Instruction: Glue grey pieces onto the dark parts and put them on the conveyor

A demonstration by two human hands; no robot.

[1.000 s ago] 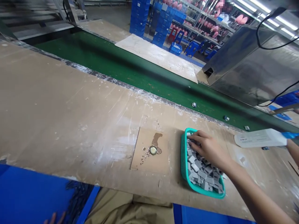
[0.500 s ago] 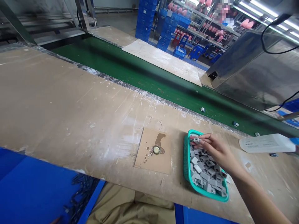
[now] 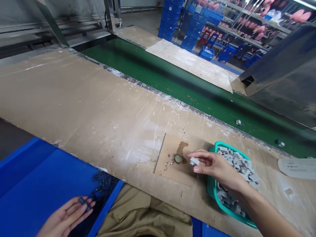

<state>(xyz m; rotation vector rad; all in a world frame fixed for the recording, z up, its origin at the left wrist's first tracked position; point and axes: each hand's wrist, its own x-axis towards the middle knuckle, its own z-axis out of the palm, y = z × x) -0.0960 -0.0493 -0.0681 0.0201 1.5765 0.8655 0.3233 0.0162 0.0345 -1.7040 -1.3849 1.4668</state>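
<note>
My right hand [image 3: 209, 164] pinches a small light-grey plastic block [image 3: 194, 161] above the right edge of a cardboard square [image 3: 163, 164]. On that square sits a bottle cap [image 3: 177, 158] with a wet brown stain and drops around it. Behind my right wrist stands a turquoise basket [image 3: 211, 187] of similar grey blocks [image 3: 237, 161]. At lower left, my left hand [image 3: 71, 214] is closed on a short dark plastic piece [image 3: 85, 204]. It is over a blue bin [image 3: 49, 177], where a heap of dark pieces [image 3: 105, 184] lies at the right side.
Beyond the worktable [image 3: 98, 108] runs a green conveyor belt [image 3: 158, 75] with a few small parts [image 3: 238, 122] on it. A translucent bottle [image 3: 298, 168] lies at the right. A metal housing [image 3: 283, 69] spans the belt. Stacked blue crates [image 3: 170, 19] stand behind.
My right hand has moved from over the basket to the cardboard, carrying a grey block. My left hand has come up into view with a dark piece. The camera has turned left.
</note>
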